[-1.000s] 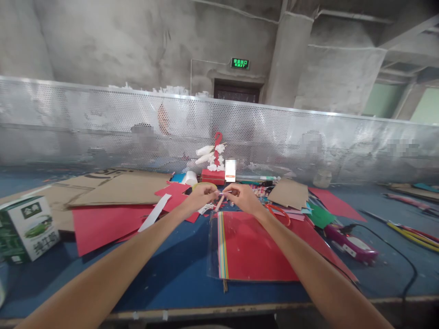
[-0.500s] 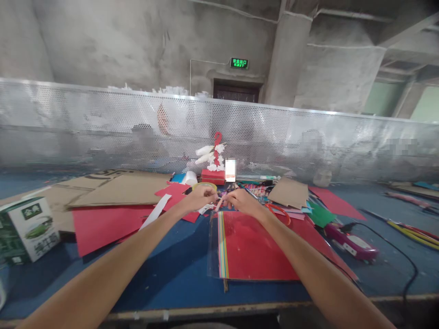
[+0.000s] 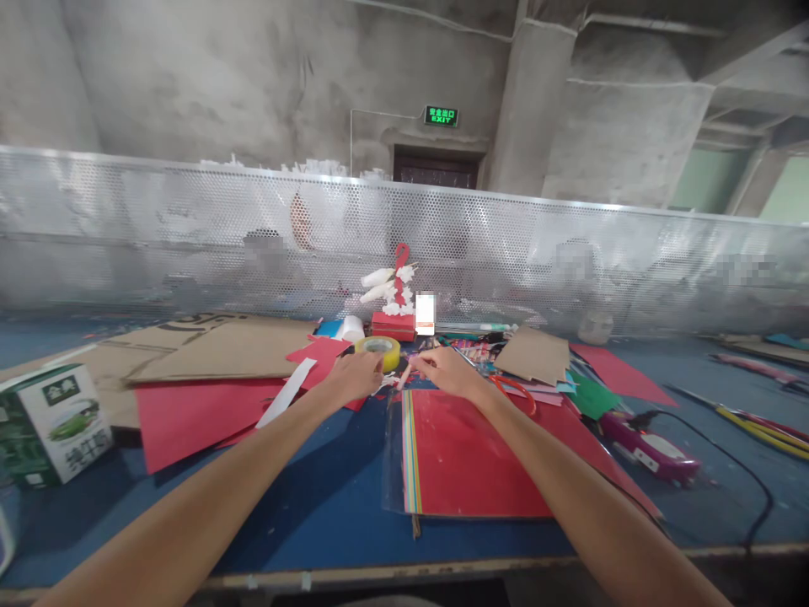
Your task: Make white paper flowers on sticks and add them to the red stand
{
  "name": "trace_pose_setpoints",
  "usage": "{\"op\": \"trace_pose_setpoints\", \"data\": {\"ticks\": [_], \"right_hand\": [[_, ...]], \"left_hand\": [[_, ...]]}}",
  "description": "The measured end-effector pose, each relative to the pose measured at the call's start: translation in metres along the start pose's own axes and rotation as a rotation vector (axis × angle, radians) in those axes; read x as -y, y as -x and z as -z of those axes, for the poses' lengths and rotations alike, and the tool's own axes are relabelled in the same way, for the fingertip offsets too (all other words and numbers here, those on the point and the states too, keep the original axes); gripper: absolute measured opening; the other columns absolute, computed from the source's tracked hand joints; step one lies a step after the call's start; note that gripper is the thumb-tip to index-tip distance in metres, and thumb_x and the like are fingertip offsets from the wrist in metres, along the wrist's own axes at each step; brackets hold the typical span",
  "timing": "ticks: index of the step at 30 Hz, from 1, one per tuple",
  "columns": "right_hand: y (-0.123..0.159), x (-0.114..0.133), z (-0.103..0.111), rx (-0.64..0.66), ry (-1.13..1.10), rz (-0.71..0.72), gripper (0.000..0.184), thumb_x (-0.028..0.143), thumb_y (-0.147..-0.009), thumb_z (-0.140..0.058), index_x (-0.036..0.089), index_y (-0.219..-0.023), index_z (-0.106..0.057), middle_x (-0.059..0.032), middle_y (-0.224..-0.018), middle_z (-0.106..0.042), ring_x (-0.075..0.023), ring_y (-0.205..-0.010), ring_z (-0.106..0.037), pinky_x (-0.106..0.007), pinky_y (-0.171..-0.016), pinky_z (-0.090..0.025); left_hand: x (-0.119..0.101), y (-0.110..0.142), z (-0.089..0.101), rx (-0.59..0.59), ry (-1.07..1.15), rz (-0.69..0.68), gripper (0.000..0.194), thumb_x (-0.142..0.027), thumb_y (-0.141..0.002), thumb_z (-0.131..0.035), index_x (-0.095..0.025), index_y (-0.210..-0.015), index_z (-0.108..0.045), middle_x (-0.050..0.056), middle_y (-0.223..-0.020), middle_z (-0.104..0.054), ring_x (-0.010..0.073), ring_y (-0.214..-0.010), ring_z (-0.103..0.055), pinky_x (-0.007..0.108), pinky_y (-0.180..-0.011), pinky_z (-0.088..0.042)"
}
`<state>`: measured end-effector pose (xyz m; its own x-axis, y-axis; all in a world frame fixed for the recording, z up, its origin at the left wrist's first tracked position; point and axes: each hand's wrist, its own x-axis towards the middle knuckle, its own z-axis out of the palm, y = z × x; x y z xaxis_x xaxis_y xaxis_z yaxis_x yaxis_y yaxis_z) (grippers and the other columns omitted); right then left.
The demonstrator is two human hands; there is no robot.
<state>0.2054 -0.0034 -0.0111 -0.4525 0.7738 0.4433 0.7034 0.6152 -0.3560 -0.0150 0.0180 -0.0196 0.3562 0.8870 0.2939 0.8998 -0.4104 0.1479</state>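
My left hand (image 3: 356,376) is low over the table, its fingers bent down beside a few white paper scraps (image 3: 386,384). What its fingertips hold, if anything, is hidden. Just behind it lies a roll of yellow tape (image 3: 393,354). My right hand (image 3: 444,371) is closed in a pinch on a small pale pink strip (image 3: 405,372), above the far edge of a red paper stack (image 3: 480,455) in a clear sleeve. Beyond both hands, a red hooked stem with white flowers (image 3: 399,278) stands on a red box (image 3: 393,325).
Cardboard sheets (image 3: 221,347) and red paper (image 3: 202,413) cover the left side, near a milk carton (image 3: 63,421). To the right are red-handled scissors (image 3: 515,392), a purple power strip (image 3: 650,447) with its cable, and yellow-handled pliers (image 3: 758,428). A perforated metal screen (image 3: 506,244) closes off the back.
My left hand has moved left and slightly toward me, away from the right hand, uncovering more of the tape roll. My right hand stays nearly in place with the pale strip.
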Motion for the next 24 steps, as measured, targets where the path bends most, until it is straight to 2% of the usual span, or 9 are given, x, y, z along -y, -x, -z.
{"op": "trace_pose_setpoints", "data": {"ticks": [5,11,17,21,24], "right_hand": [[0.000,0.000,-0.001,0.001,-0.006,-0.010,0.049,0.046,-0.096,-0.040,0.013,-0.074,-0.070,-0.0037,-0.063,-0.064,-0.0114,-0.053,-0.047,-0.024,-0.054,-0.023],[0.001,0.005,0.002,0.023,-0.051,-0.012,0.050,0.047,-0.096,-0.041,0.013,-0.080,-0.073,-0.0052,-0.068,-0.066,-0.0118,-0.057,-0.047,-0.024,-0.055,-0.024],[0.004,0.009,0.006,0.036,-0.050,-0.014,0.052,0.049,-0.096,-0.041,0.012,-0.079,-0.073,-0.0054,-0.068,-0.065,-0.0112,-0.056,-0.045,-0.024,-0.056,-0.023],[0.003,0.006,0.004,0.027,-0.033,-0.003,0.050,0.047,-0.096,-0.040,0.012,-0.078,-0.072,-0.0051,-0.067,-0.065,-0.0109,-0.056,-0.044,-0.024,-0.055,-0.023],[0.002,0.003,0.002,0.014,-0.013,0.003,0.049,0.045,-0.096,-0.041,0.013,-0.076,-0.071,-0.0036,-0.064,-0.063,-0.0106,-0.054,-0.043,-0.024,-0.055,-0.022]], "left_hand": [[0.005,-0.002,-0.008,-0.036,-0.022,-0.067,0.022,-0.025,-0.079,-0.054,-0.020,-0.101,-0.060,0.013,-0.115,-0.061,0.0308,-0.099,-0.060,0.043,-0.082,-0.047],[0.010,-0.006,-0.019,-0.014,-0.014,-0.113,0.014,-0.022,-0.083,-0.052,-0.020,-0.088,-0.064,0.008,-0.090,-0.068,0.0245,-0.085,-0.064,0.034,-0.074,-0.049],[0.011,-0.007,-0.021,-0.081,-0.038,-0.173,0.011,-0.025,-0.082,-0.056,-0.020,-0.088,-0.064,0.009,-0.096,-0.068,0.0284,-0.097,-0.062,0.039,-0.082,-0.047],[0.008,-0.007,-0.021,-0.060,0.003,-0.185,0.011,-0.026,-0.081,-0.057,-0.020,-0.085,-0.065,0.008,-0.093,-0.070,0.0265,-0.093,-0.063,0.036,-0.081,-0.047],[0.007,-0.010,-0.010,-0.063,0.075,-0.181,0.014,-0.030,-0.082,-0.055,-0.020,-0.085,-0.065,0.008,-0.096,-0.070,0.0239,-0.091,-0.064,0.031,-0.078,-0.047]]}}
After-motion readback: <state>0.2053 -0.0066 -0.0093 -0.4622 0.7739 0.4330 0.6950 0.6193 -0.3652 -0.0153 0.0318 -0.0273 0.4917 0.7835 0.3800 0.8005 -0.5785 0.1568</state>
